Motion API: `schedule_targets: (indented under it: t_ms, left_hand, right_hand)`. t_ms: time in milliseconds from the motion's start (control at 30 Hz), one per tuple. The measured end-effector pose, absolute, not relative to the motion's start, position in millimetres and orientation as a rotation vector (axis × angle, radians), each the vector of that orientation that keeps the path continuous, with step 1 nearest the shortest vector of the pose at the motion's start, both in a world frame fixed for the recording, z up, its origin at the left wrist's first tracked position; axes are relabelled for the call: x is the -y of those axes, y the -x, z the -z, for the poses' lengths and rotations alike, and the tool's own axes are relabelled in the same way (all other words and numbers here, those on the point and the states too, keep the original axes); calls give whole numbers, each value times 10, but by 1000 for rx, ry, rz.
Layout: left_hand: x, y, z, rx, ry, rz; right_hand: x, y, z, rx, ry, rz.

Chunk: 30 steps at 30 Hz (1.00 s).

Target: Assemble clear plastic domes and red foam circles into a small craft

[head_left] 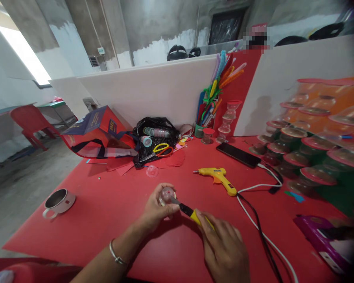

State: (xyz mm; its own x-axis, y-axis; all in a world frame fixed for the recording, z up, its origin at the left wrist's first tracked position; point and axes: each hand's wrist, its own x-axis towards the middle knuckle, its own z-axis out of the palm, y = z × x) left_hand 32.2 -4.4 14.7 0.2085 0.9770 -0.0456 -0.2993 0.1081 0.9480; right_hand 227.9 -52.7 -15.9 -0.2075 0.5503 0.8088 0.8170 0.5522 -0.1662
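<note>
Near the middle of the red table, my left hand (157, 208) holds a small clear plastic cup (166, 194) between thumb and fingers. My right hand (224, 243) is wrapped round the yellow handle of a cutter knife (188, 211). The knife's blade end points up and left and meets the cup's side. Whether the blade has gone into the plastic is too small to tell. A yellow glue gun (220, 177) lies beyond my right hand, and a clear lid-like piece (152, 171) lies beyond my left hand.
A mug (59, 201) stands at the left. Scissors (161, 150) rest on a black bag (144, 125) at the back. A phone (238, 155) with a white cable (261, 224) lies at the right, near stacked plastic cups (306, 157). A purple object (318, 239) sits front right.
</note>
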Motion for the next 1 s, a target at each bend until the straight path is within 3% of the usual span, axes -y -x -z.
schedule_targets:
  t_ms: [1000]
  left_hand:
    - [47, -329, -171, -871, -1020, -1110]
  right_hand:
    - [531, -2282, 164, 1911, 1092, 360]
